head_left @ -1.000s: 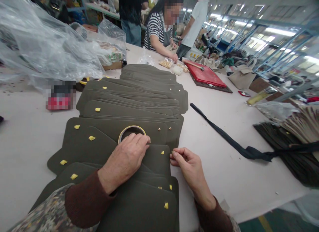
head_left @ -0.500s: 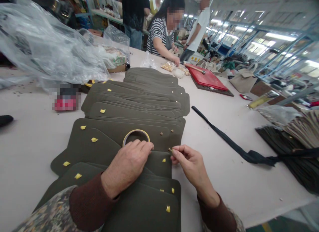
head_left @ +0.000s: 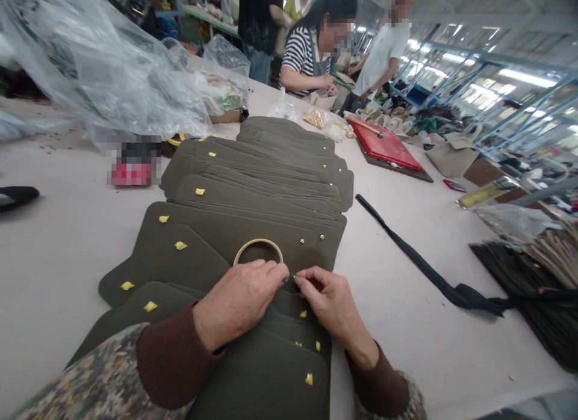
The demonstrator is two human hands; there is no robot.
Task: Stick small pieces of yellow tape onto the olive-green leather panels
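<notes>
My left hand (head_left: 246,296) is closed on a roll of yellow tape (head_left: 258,244), which stands up behind its fingers. Close to its right, my right hand (head_left: 326,293) pinches with thumb and forefinger; a tiny gold-coloured speck shows at the tips, too small to make out. Both hands are over overlapping dark olive flat panels (head_left: 212,227) with rounded corners. Small bits of yellow tape (head_left: 180,245) stick to several panels. Little round brass studs (head_left: 302,241) show near the right ends of some of them.
Clear plastic bags (head_left: 130,71) heap at the back left. A black strap (head_left: 406,251) lies on the right, beside stacked dark pieces (head_left: 510,287). Farther back are a red board (head_left: 383,144) and a bag of gold-coloured parts (head_left: 315,119). A co-worker in stripes (head_left: 300,59) works across the table.
My right hand has moved left, from the panel's right edge toward my left hand. The view has shifted slightly. The co-worker's hands have drawn back toward the body.
</notes>
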